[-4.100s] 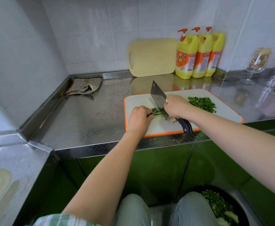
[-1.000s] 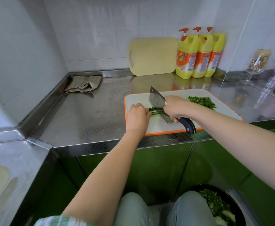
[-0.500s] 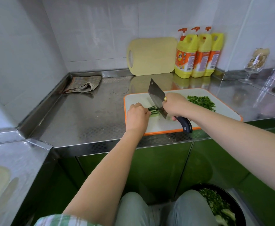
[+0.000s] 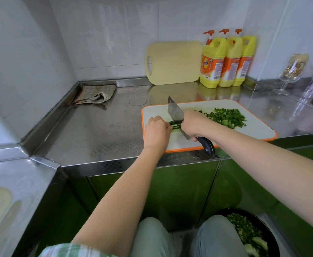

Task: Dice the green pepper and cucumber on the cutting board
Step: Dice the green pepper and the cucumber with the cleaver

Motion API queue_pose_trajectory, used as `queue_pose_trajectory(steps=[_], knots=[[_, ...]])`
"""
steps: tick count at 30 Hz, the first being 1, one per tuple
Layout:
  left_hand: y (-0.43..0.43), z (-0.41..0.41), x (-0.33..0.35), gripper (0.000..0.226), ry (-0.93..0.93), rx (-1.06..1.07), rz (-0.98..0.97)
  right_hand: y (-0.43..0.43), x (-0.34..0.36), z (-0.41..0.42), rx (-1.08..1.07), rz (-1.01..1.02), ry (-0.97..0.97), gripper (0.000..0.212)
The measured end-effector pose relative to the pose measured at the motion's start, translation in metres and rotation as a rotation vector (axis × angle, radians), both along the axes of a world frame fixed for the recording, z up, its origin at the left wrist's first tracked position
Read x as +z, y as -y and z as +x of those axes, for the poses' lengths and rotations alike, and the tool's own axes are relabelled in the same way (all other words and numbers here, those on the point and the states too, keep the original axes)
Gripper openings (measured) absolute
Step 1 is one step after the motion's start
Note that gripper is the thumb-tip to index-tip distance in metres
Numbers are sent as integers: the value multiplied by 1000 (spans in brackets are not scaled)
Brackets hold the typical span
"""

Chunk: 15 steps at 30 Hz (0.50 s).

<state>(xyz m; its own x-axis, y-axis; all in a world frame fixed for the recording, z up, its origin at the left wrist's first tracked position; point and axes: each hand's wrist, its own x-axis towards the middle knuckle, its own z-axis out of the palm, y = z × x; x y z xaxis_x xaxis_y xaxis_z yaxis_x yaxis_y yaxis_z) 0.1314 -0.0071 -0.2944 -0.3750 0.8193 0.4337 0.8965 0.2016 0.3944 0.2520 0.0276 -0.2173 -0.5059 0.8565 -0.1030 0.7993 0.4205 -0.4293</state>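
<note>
A white cutting board with an orange rim (image 4: 257, 127) lies on the steel counter. My left hand (image 4: 156, 131) curls over a bundle of dark green strips (image 4: 174, 125) and pins it to the board. My right hand (image 4: 193, 125) grips the black handle of a cleaver (image 4: 175, 112). The blade stands edge-down on the strips, close beside my left fingers. A heap of diced green pieces (image 4: 226, 117) sits on the board's right half. I cannot tell whether the strips are pepper or cucumber.
A yellow board (image 4: 174, 62) leans on the back wall beside three yellow detergent bottles (image 4: 228, 60). A folded cloth (image 4: 94, 94) lies back left. A stemmed glass (image 4: 291, 75) stands far right. A black bowl of chopped greens (image 4: 252, 236) sits below by my knees.
The cleaver has risen and dropped through the strips in repeated chops. My left hand has crept leftward along the bundle, which has grown shorter.
</note>
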Motion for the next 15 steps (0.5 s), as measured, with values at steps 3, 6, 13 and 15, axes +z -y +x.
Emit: queue_pose_trajectory(steps=[3, 6, 13, 15], knots=[[0, 0, 0, 27, 3, -1, 7, -6, -1, 1, -72, -61, 44, 18], [0, 0, 0, 27, 0, -3, 7, -8, 5, 5, -51, -53, 28, 17], [0, 0, 0, 27, -2, -2, 4, -2, 14, 3, -4, -99, 100, 21], [0, 0, 1, 27, 3, -1, 6, -2, 14, 1, -5, -107, 131, 26]])
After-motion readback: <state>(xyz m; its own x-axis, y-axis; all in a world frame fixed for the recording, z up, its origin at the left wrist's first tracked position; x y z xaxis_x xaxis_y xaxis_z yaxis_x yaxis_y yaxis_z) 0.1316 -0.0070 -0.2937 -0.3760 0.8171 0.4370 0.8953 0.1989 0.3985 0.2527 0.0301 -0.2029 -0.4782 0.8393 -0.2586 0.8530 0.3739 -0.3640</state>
